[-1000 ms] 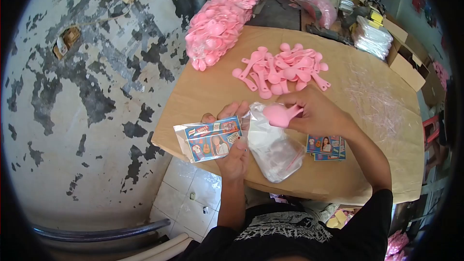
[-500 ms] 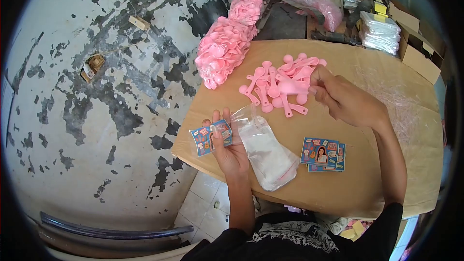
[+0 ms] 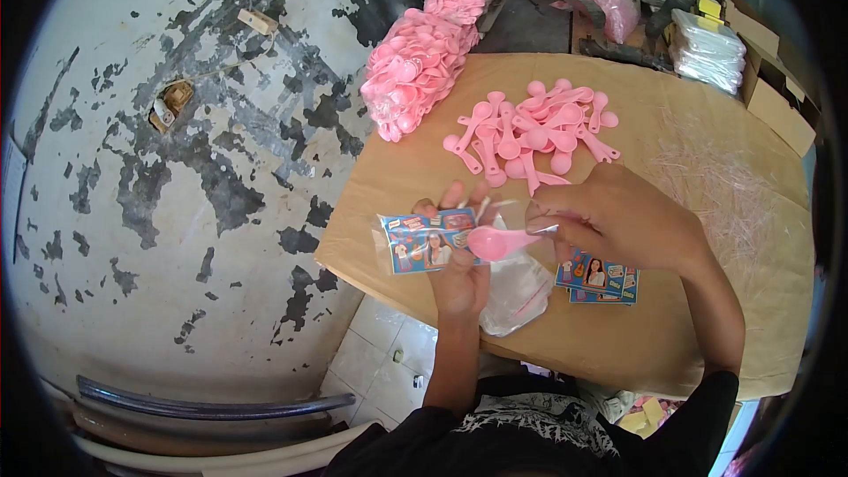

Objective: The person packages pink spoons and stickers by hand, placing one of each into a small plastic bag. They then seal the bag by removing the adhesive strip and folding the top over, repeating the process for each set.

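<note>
My left hand (image 3: 459, 278) grips a clear plastic bag with a blue printed card (image 3: 424, 243) inside, thumb across its front. In my right hand (image 3: 609, 216) a pink measuring spoon (image 3: 497, 244) is pinched by its handle, its bowl right at the mouth of the bag. Beneath my hands lies a stack of clear plastic bags (image 3: 517, 300). Partly covered by my right hand, several blue printed cards (image 3: 594, 272) rest on the table. Beyond my hands spreads a loose pile of pink spoons (image 3: 539, 128).
Large clear sacks packed with pink spoons (image 3: 415, 71) stand at the table's far left edge, against a peeling wall (image 3: 194, 212). Thin plastic scraps (image 3: 715, 185) litter the right side of the brown-covered table (image 3: 636, 344). Bundled plastic bags (image 3: 707, 51) and a cardboard box (image 3: 782, 110) are at the back right.
My right hand has come from the spoon pile toward my left hand, bringing a pink measuring spoon. The bagged card in my left hand has shifted right and turned more level.
</note>
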Motion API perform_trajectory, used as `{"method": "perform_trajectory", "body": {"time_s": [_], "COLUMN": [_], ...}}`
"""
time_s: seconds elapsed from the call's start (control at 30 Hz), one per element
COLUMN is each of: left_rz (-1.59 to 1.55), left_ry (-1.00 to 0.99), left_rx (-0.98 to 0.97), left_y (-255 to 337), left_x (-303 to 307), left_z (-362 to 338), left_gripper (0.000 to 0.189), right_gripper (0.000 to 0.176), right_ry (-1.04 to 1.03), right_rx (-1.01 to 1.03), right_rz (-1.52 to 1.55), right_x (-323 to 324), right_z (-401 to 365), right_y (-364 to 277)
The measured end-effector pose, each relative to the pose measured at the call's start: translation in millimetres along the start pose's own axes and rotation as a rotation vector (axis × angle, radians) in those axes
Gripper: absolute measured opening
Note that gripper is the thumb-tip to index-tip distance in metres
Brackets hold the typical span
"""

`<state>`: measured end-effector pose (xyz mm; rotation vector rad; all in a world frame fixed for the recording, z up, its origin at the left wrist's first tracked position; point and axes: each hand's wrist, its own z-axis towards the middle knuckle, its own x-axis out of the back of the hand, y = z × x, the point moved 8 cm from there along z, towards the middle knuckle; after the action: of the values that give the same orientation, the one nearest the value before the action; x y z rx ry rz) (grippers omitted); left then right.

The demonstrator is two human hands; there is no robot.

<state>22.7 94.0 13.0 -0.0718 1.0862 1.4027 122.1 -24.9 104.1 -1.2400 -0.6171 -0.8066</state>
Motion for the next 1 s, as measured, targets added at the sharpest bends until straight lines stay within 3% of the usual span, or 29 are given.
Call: {"method": "perform_trajectory", "body": {"time_s": [0.07, 0.13, 0.2, 0.27, 0.37, 0.47, 0.5, 0.57, 0.63, 0.7, 0.73, 0.83, 0.87, 0.93, 1.0], "left_rz": [-0.035, -0.102, -0.158, -0.209, -0.139, -0.162, -0.091, 0.058, 0.28, 0.542, 0.662, 0.89, 0.906, 0.742, 0.491], "left_ry": [-0.067, 0.053, 0.134, 0.178, 0.09, 0.088, 0.065, 0.017, -0.118, -0.289, -0.416, -0.529, -0.512, -0.389, -0.281], "left_rx": [0.043, 0.072, 0.09, 0.091, 0.231, 0.299, 0.343, 0.436, 0.379, 0.277, 0.251, 0.304, 0.446, 0.543, 0.681], "left_y": [-7.0, -14.6, -21.8, -25.9, -32.0, -19.0, -17.6, -17.8, -13.0, -9.3, -8.0, -23.0, -32.7, -44.8, -44.3], "left_x": [-8.1, -0.2, 0.2, -9.1, -6.2, -13.5, -7.7, 6.4, -10.5, -31.6, -49.2, -94.1, -93.3, -78.8, -82.2], "left_z": [-4.6, -13.3, -17.6, -18.2, -31.0, -19.1, -16.1, -14.6, -9.2, -11.9, -17.7, -29.3, -31.3, -32.0, -30.4], "left_gripper": [0.062, 0.06, 0.062, 0.068, 0.084, 0.098, 0.1, 0.102, 0.1, 0.1, 0.097, 0.092, 0.075, 0.061, 0.041], "right_gripper": [0.019, 0.021, 0.022, 0.021, 0.017, 0.008, 0.008, 0.01, 0.017, 0.017, 0.016, 0.015, 0.014, 0.013, 0.015], "right_ry": [0.085, 0.193, 0.236, 0.207, 0.34, 0.657, 0.709, 0.653, 0.567, 0.567, 0.565, 0.49, 0.447, 0.456, 0.664], "right_rx": [0.017, 0.047, 0.04, 0.001, -0.026, 0.187, 0.203, 0.048, -0.109, -0.162, -0.157, -0.031, -0.043, -0.021, 0.009], "right_rz": [-0.103, 0.212, 0.288, 0.122, 0.157, 0.163, 0.134, -0.019, -0.207, -0.167, -0.154, -0.121, -0.088, -0.092, -0.005], "right_x": [-0.1, -1.3, -2.4, 1.9, 27.4, 69.2, 78.5, 79.0, 74.7, 80.3, 80.4, 57.6, 49.9, 48.5, 68.0], "right_z": [-0.4, 2.1, 3.8, 2.4, -8.2, -42.5, -50.9, -51.4, -48.1, -48.5, -48.2, -34.6, -27.9, -24.3, -28.6], "right_y": [-5.7, -7.7, -13.8, -25.9, -34.5, -43.4, -44.8, -41.9, -38.3, -35.8, -35.9, -31.0, -28.6, -24.3, -22.0]}}
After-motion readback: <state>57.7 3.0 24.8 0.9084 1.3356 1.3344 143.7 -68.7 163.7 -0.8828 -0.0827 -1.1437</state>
